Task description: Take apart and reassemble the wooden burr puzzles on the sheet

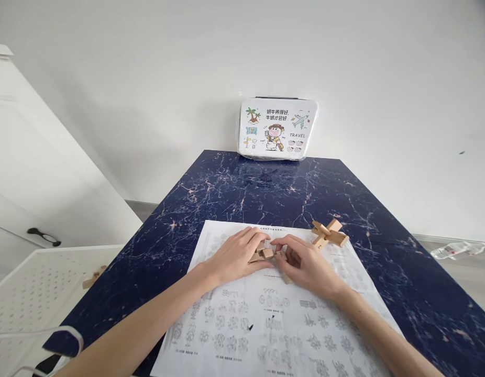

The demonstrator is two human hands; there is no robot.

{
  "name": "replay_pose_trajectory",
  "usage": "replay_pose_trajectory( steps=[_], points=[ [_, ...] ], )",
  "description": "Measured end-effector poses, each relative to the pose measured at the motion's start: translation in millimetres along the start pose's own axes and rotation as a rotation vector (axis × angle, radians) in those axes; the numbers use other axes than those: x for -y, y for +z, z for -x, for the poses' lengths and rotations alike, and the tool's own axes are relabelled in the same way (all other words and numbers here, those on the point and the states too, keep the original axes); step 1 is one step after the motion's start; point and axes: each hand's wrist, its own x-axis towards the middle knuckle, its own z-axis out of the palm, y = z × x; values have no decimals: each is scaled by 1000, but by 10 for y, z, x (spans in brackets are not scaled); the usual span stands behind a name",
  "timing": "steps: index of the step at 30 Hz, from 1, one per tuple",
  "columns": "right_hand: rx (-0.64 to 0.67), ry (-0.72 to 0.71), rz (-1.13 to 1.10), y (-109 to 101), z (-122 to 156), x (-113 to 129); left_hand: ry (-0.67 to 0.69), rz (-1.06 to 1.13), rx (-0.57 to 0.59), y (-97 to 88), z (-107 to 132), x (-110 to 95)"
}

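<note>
Table [282, 193], dark blue and white-veined, meets a pale wall [148, 78]. Over printed paper [242, 288], the left hand [238, 251] grips small squared wooden blocks [267, 253]; the right hand [307, 262] pinches another pale block [281, 255].

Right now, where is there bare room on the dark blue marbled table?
Between the white printed paper sheet and white cartoon-covered case; also right of the sheet. Crowded: its upper half, with left hand, right hand, tan wooden blocks, tan wooden cross.

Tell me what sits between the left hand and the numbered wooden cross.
The head camera's view shows small wooden blocks and the right hand between the left hand and the wooden cross.
</note>
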Motion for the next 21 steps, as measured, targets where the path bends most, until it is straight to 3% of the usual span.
replay_pose_trajectory(
  steps=[9,16,21],
  points=[
    [-149,27,71,-2,-8,-70,-122,-103,-109,72,19,45],
    [26,-69,73,-19,21,40,-199,-168,-140,89,19,103],
    [39,-103,99,5,31,61,-221,-137,-149,87,13,102]
  ],
)
